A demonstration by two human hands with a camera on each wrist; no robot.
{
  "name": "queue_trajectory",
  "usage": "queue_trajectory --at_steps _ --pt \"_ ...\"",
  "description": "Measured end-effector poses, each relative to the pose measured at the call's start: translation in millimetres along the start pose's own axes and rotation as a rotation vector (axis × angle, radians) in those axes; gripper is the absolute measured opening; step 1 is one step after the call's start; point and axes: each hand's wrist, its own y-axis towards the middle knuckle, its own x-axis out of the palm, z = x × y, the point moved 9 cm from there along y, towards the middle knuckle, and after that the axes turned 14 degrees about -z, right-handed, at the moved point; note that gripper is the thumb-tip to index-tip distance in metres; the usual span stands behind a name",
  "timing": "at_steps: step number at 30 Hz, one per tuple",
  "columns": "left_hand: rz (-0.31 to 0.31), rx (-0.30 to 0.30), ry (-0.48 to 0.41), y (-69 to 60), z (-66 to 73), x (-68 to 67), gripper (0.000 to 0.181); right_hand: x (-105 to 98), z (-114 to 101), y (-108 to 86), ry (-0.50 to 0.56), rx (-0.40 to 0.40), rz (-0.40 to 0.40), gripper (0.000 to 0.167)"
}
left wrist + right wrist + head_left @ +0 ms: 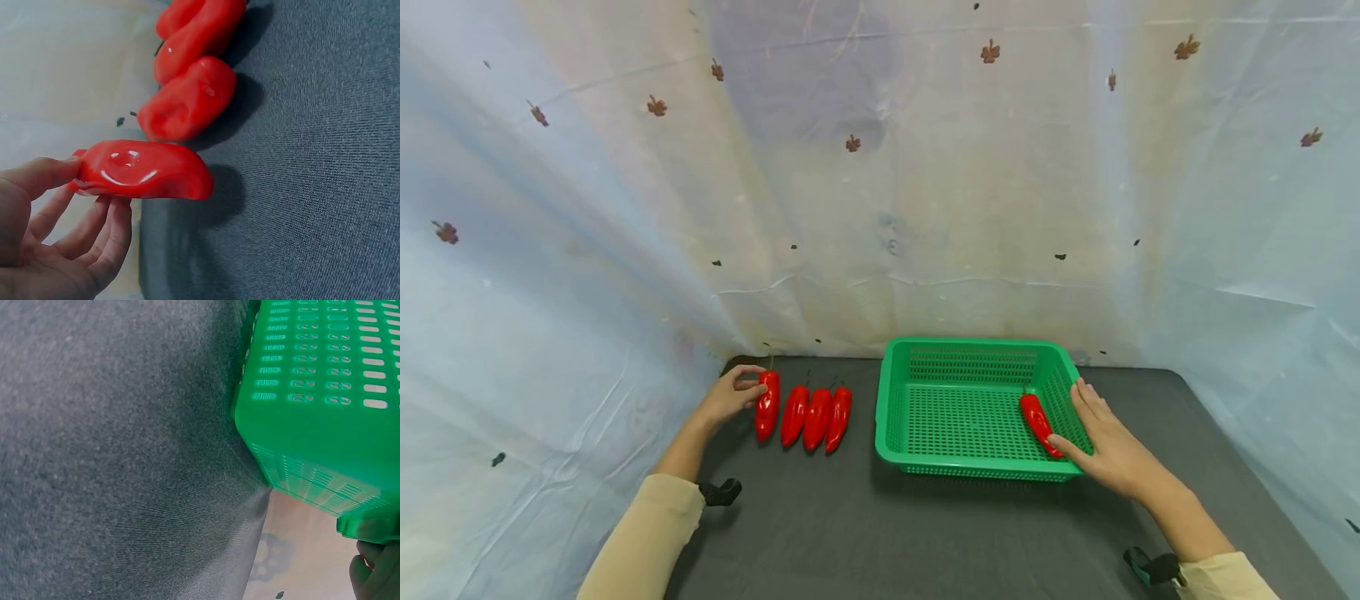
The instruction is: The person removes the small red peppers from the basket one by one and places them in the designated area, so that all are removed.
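Observation:
My left hand [733, 395] pinches a glossy red pepper [767, 406] near its stem end, thumb on one side and fingers on the other. In the left wrist view this pepper [147, 170] shows a dented skin and casts a shadow on the cloth. Just right of it lie three more red peppers [817, 418], side by side. A green plastic basket [889, 400] with slotted walls stands further right. One red pepper [1036, 422] lies inside against its right part. On the basket's right rim rests my right hand [1116, 446], fingers straight and thumb reaching over the inner edge.
Dark grey cloth [820, 533] covers the table. A pale sheet [880, 208] with small brown leaf marks hangs behind and at both sides, close to the table's back edge. Black straps [720, 492] sit at both wrists.

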Motion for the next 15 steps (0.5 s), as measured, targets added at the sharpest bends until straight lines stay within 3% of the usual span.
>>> queue_trajectory --at_steps 6,15 --pt "-0.003 -0.006 0.009 3.8 -7.3 1.6 0.050 -0.8 0.6 0.4 -0.003 0.002 -0.001 0.101" --pt "-0.011 -0.084 0.032 12.2 -21.2 3.5 0.048 -2.3 -0.5 -0.3 -0.001 0.009 0.001 0.103"
